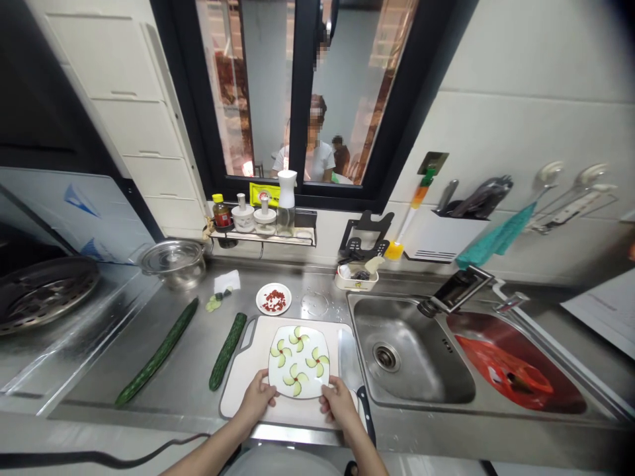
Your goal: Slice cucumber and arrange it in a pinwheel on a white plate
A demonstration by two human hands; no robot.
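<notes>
Between my hands is a white square plate (299, 362) with rounded corners, over the cutting board (243, 377). Cucumber slices (296, 379) lie on it in several pinwheel patterns with red bits at their centres. My left hand (258, 395) grips the plate's lower left edge, fingers closed on it. At the lower right corner my right hand (338, 400) pinches the rim. Whether the plate rests on the board or is lifted, I cannot tell. A knife (348, 357) lies along the board's right side, its black handle beside my right hand.
Left of the board lie a shorter cucumber (228, 350) and a longer cucumber (159, 354). Behind it stands a small dish (274, 299) of chopped red pieces. A lidded pot (173, 261) is at back left. The double sink (411, 390) is to the right, with a red bag (506, 373).
</notes>
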